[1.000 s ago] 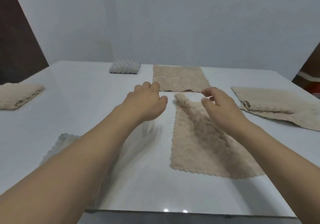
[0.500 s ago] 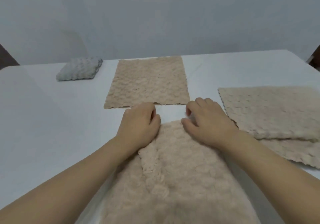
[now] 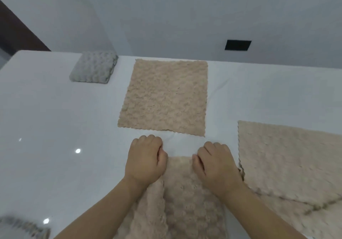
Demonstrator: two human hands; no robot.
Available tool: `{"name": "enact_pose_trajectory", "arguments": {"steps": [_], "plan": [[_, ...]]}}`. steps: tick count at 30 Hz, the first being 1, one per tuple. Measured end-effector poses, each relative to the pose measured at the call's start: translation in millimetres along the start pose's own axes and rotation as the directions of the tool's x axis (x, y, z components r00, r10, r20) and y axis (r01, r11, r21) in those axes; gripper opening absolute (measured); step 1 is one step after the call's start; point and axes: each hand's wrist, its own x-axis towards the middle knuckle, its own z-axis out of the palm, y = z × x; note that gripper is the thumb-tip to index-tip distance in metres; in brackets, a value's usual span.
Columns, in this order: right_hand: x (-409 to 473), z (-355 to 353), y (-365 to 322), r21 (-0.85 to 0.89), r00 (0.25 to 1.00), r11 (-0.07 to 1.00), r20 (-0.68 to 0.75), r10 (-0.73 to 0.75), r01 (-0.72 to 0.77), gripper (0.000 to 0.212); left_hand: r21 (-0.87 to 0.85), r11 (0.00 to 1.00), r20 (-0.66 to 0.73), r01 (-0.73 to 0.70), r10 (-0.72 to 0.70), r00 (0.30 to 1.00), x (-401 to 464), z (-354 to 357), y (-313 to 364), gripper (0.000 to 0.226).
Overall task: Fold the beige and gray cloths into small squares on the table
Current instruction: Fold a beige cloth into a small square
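A beige cloth (image 3: 185,201) lies in front of me on the white table (image 3: 55,127), with a lengthwise ridge on its left side. My left hand (image 3: 146,159) grips the cloth's far left corner with curled fingers. My right hand (image 3: 216,166) grips the far right corner the same way. The far edge of the cloth shows between the two hands. A folded gray cloth (image 3: 94,66) sits as a small square at the far left.
A flat beige cloth (image 3: 164,98) lies spread just beyond my hands. Two more beige cloths (image 3: 288,161) overlap at the right. Part of a gray cloth (image 3: 20,227) shows at the near left corner. A wall rises behind the table.
My head has tilted and come closer over the table. Both hands went from hovering over the beige cloth to gripping its far corners, and have spread slightly apart.
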Motion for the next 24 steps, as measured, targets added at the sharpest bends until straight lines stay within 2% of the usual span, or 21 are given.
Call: {"name": "enact_pose_trajectory", "arguments": {"steps": [4,10,17,21,24], "plan": [[3.2,-0.1,-0.5,-0.01,0.999,1.0,0.052,0.015,-0.014,0.026,0.05,0.999,0.026,-0.006,0.005,1.0,1.4,3.9,-6.0,0.016],[2.9,2.9,1.0,-0.04,0.999,0.999,0.011,-0.03,0.03,0.033,0.076,0.997,0.011,-0.025,0.024,1.0,0.3,6.2,-8.5,0.017],[3.1,4.4,3.9,-0.009,0.999,0.999,-0.013,-0.049,0.049,0.035,-0.114,0.968,-0.105,0.223,-0.235,0.966,-48.2,8.5,3.4,0.015],[0.9,6.0,7.3,0.072,0.99,0.992,-0.1,-0.098,0.106,0.04,0.011,0.937,-0.197,0.349,-0.341,0.919,-67.8,17.4,21.8,0.019],[3.3,2.2,5.4,0.121,0.996,0.989,-0.041,-0.085,0.089,0.045,0.034,0.914,-0.212,0.404,-0.388,0.897,-64.5,19.1,24.3,0.014]]}}
